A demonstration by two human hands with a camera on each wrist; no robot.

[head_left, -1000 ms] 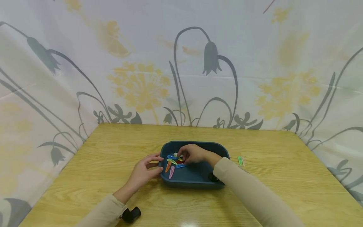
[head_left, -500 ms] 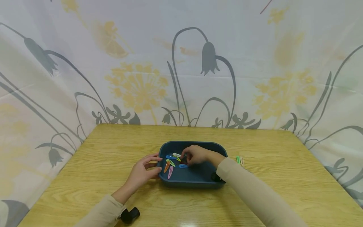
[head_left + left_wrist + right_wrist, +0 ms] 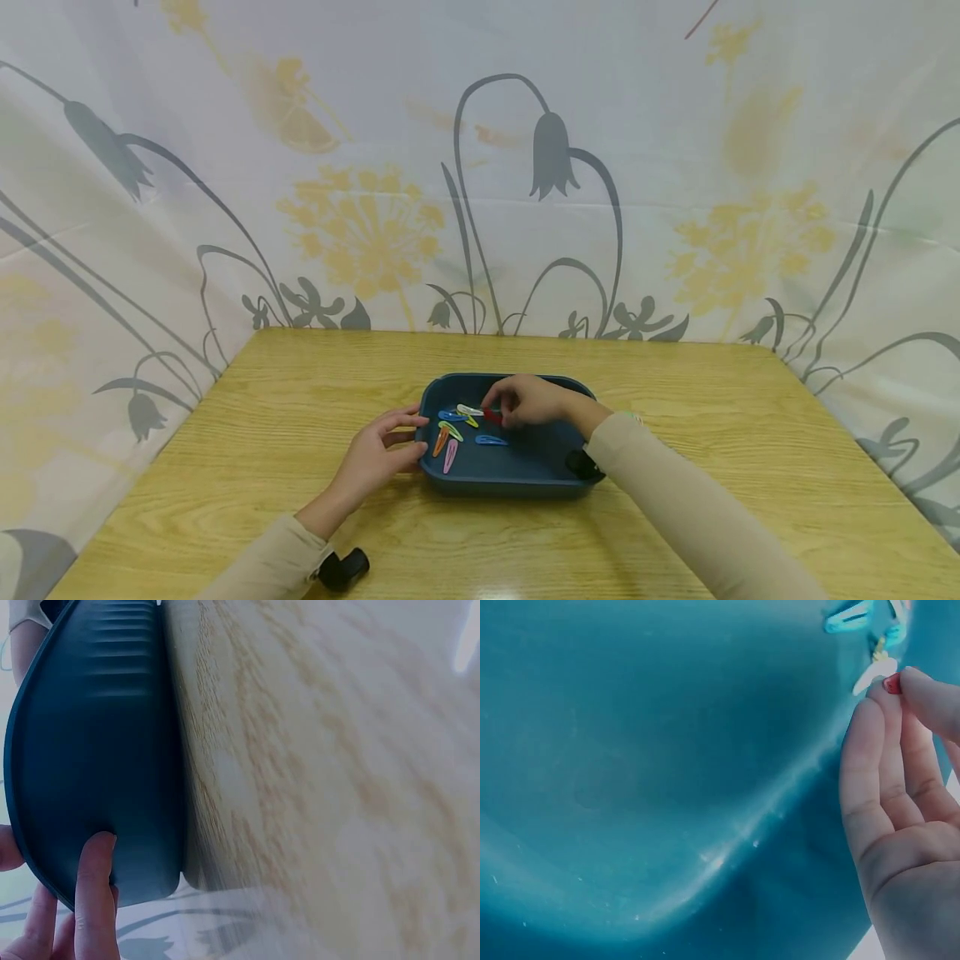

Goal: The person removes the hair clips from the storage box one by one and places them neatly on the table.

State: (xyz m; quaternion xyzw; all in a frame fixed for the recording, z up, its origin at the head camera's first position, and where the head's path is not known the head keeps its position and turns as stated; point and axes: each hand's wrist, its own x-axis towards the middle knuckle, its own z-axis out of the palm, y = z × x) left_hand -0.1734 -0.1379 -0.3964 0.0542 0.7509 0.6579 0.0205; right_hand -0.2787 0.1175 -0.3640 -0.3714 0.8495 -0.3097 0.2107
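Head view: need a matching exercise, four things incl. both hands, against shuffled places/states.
1. Left hand
2. Right hand
3. Pink clip
4. Tray

A. Standing on the table
B. Pinching the red clip
C. At the tray's outer wall
D. Lying inside the tray

Pairs: 1-C, 2-B, 3-D, 4-A

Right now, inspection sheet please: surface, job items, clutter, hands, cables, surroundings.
Surface: wood-grain table, glare spot on the near side.
Job items: dark blue tray holding white clip, orange clip, pink clip, yellow clip, yellow-green clip, two blue clips; pale clips on table, mostly hidden behind right sleeve.
Clutter: nothing seen.
Hands: left hand touches the tray's left end; right hand pinches red clip.
Cables: nothing seen.
Surroundings: flower-printed backdrop behind table.
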